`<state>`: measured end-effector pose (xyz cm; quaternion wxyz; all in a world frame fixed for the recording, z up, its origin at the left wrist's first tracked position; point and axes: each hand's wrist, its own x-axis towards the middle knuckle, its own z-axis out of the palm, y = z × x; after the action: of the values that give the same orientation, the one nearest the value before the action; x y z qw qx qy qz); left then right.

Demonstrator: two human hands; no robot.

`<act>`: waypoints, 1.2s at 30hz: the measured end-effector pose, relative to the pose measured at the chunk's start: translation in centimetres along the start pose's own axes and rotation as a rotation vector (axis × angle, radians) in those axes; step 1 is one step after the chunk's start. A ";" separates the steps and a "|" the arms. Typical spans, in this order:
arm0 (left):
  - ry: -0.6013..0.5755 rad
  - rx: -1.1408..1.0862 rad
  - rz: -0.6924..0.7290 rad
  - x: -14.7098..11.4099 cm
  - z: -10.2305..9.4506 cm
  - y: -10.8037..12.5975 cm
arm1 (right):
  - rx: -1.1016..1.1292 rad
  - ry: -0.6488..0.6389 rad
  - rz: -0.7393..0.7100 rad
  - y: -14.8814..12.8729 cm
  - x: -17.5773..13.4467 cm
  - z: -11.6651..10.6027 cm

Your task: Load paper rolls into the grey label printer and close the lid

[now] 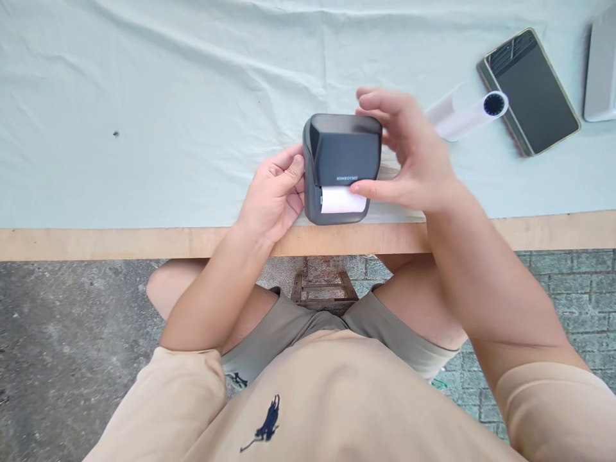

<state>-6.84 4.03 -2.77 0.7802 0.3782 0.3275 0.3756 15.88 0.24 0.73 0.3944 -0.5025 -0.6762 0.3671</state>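
Observation:
A dark grey label printer (347, 151) with its lid down is at the front of the cloth-covered table. A strip of white label paper (341, 200) shows below the lid edge. My left hand (276, 192) grips the printer's left side, thumb against the side and the other fingers curled, partly hidden behind it. At the right side is my right hand (411, 151), its fingers spread. Its thumb rests where the lid meets the paper, and its other fingers reach the upper right corner. What those fingertips touch is partly hidden.
Behind my right hand lies a white roll of paper (466, 119) with a dark round end, touching a dark-screened phone-like device (534, 93). A grey object (601, 74) is cut off at the right edge. The table's bare wooden edge (96, 244) runs in front of me.

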 end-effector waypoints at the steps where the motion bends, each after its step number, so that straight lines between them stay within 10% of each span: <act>1: 0.019 0.015 0.009 0.0 0.0 0.0 | -0.083 0.099 -0.041 -0.6 0.3 0.2; 5: 0.053 0.035 -0.003 -0.1 0.2 -0.1 | -0.251 0.742 -0.115 -3.5 1.8 0.9; 7: 0.062 0.035 -0.021 -0.2 0.2 -0.1 | -0.289 0.867 -0.108 -5.0 2.3 0.7; 15: 0.074 -0.036 -0.026 -0.2 0.3 -0.2 | -0.484 -0.090 -0.075 -6.9 1.9 -1.7; 30: -0.078 -0.045 0.013 -0.3 0.0 -0.3 | -0.837 -0.173 0.255 -5.5 4.1 1.3; 36: -0.050 -0.058 -0.026 -0.2 0.2 0.0 | -0.491 -0.132 0.236 -7.9 3.1 -0.6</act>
<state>-6.75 3.74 -2.64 0.8035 0.3603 0.3016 0.3654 12.79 1.48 8.59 0.1704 -0.6332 -0.7059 0.2678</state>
